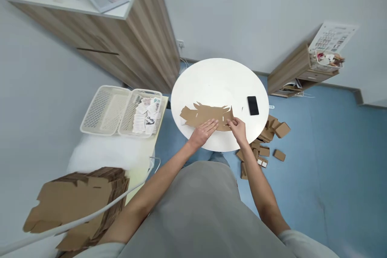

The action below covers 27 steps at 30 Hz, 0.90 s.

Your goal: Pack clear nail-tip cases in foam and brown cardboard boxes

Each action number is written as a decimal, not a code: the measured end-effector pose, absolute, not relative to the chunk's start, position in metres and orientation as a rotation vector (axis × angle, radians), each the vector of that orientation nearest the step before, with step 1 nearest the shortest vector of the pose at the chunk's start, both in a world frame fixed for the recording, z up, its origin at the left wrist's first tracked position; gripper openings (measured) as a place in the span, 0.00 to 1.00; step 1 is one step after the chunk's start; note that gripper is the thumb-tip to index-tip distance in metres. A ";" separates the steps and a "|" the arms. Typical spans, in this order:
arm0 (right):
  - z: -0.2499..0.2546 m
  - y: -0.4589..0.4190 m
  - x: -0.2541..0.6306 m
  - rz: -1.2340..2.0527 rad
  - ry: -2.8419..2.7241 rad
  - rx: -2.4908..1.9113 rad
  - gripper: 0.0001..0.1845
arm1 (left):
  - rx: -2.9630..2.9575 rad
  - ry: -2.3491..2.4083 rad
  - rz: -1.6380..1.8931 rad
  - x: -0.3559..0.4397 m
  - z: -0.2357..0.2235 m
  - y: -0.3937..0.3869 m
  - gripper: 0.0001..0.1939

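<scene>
A brown cardboard box blank [211, 115] lies unfolded near the front of the round white table [217, 80], its flaps sticking up along the far edge and at the right end. My left hand [205, 131] rests with fingers stretched out flat on the near edge of the cardboard. At the right end, my right hand [238, 128] pinches a flap of the blank between thumb and fingers. Two small white slots or marks show on the cardboard's face.
A black phone [253, 105] lies at the table's right. Folded small boxes [264, 151] are piled on the floor to the right. At left are white baskets [105, 111], one holding printed slips, and a stack of flat cardboard blanks [78, 197]. A wooden cabinet [145, 36] stands behind.
</scene>
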State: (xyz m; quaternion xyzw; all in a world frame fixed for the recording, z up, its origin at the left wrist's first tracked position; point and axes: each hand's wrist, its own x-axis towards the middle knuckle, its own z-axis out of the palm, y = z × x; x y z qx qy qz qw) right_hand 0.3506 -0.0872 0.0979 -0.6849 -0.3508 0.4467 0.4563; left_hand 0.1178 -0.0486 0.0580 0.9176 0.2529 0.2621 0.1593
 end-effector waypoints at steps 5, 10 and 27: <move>0.038 -0.076 0.433 1.101 -0.936 -1.764 0.24 | 2.591 0.748 0.432 0.201 0.002 -0.038 0.31; -0.016 -0.063 0.477 1.116 -1.057 -1.964 0.18 | 2.493 0.896 0.104 0.252 -0.044 -0.047 0.37; -0.058 0.047 0.598 0.795 -1.395 -2.173 0.28 | 2.181 1.255 -0.254 0.234 -0.063 -0.044 0.36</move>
